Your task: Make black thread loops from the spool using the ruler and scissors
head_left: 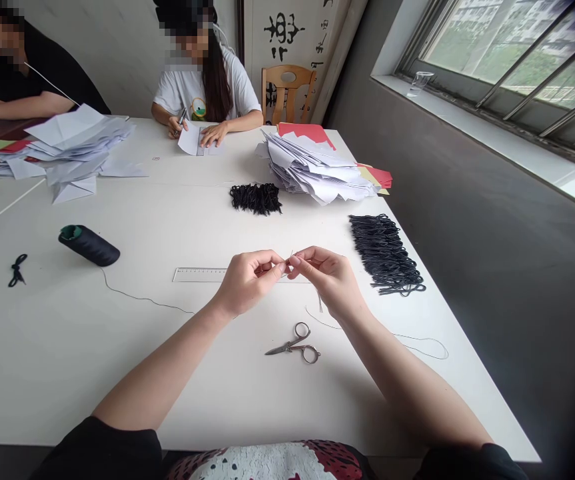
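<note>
My left hand [250, 283] and my right hand [331, 280] meet over the middle of the white table, fingertips pinched together on thin black thread [320, 303]. Short ends of it stick up between the fingers and hang below my right hand; the pinched part is mostly hidden. From a black thread spool [90, 245] lying at the left, a strand runs toward my left forearm. Another loose strand loops out past my right forearm. Behind my hands lies a clear ruler [198, 275], partly covered. Metal scissors [293, 347] rest with handles spread, nearer to me.
Bundled black cord loops [386, 255] lie along the right edge, with a smaller pile [256, 199] farther back. Paper stacks [317, 167] stand behind. One small black cord knot [17, 271] is at far left. Across the table a person [234, 87] holds a pen over paper; another sits left.
</note>
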Available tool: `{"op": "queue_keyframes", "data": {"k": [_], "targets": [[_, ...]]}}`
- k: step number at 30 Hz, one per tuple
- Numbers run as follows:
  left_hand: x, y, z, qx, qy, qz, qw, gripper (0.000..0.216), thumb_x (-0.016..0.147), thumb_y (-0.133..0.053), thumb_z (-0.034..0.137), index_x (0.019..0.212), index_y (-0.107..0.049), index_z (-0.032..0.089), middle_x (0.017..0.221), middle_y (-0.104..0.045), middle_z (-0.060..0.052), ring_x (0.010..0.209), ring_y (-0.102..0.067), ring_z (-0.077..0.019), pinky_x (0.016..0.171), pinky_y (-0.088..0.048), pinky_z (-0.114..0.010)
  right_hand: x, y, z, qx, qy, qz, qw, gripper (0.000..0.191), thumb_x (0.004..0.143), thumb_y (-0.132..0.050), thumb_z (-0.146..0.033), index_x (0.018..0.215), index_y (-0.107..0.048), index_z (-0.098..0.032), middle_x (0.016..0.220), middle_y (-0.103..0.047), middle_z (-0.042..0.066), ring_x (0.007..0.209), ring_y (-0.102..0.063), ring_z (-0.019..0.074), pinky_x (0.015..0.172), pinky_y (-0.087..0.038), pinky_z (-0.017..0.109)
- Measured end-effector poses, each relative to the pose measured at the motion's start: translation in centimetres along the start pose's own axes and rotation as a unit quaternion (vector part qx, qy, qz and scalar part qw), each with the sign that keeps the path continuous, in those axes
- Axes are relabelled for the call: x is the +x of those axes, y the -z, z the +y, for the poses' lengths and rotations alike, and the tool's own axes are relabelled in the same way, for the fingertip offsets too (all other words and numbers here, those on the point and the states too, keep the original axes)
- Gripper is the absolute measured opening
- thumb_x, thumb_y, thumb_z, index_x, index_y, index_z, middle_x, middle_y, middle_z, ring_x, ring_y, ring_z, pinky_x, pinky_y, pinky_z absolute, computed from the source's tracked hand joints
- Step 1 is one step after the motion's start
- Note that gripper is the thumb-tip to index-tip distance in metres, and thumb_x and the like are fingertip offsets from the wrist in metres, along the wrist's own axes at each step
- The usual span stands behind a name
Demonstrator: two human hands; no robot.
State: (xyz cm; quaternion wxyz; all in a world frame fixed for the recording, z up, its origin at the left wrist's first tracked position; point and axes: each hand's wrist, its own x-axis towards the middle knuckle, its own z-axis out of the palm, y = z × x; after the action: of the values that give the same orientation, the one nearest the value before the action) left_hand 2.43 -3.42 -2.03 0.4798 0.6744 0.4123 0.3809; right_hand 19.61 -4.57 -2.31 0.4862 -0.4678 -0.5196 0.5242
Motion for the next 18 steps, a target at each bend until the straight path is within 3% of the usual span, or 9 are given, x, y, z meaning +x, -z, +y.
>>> {"op": "queue_keyframes", "data": {"k": [5,11,18], "targets": [[0.1,-0.5,-0.2,-0.076,-0.017,0.019,0.997,0.025,0.088,-0.059,0.036,0.075,-0.067,0.016,0.065,-0.055,-0.001,0.059,-0.042,-0.0111,0.056,-0.034,-0.026,0.0,-0.3,0.4,0.079,-0.020,-0.038,0.996,0.038,0.073,-0.079,-0.042,0.103,-0.071,-0.021,0.094,-0.067,0.004,0.075,-0.060,0.0113,0.080,-0.053,0.032],[0.1,-1.2,-0.2,-0.097,-0.002,0.007,0.995,0.028,0.088,-0.059,0.039,0.075,-0.067,0.016,0.067,-0.059,-0.003,0.060,-0.049,-0.0131,0.059,-0.042,-0.028,0.3,-0.8,1.4,0.163,-0.069,-0.030,0.984,0.024,0.071,-0.080,-0.044,0.085,-0.077,-0.025,0.083,-0.065,0.001,0.071,-0.052,0.0097,0.076,-0.048,0.029],[0.0,-1.2,-0.1,-0.097,0.015,-0.003,0.995,0.028,0.087,-0.059,0.041,0.077,-0.068,0.016,0.064,-0.056,-0.002,0.059,-0.047,-0.0129,0.059,-0.043,-0.028,0.6,-0.6,1.6,0.148,-0.070,0.002,0.986,0.026,0.065,-0.083,-0.046,0.074,-0.077,-0.023,0.076,-0.063,0.002,0.064,-0.043,0.0097,0.065,-0.042,0.027]]}}
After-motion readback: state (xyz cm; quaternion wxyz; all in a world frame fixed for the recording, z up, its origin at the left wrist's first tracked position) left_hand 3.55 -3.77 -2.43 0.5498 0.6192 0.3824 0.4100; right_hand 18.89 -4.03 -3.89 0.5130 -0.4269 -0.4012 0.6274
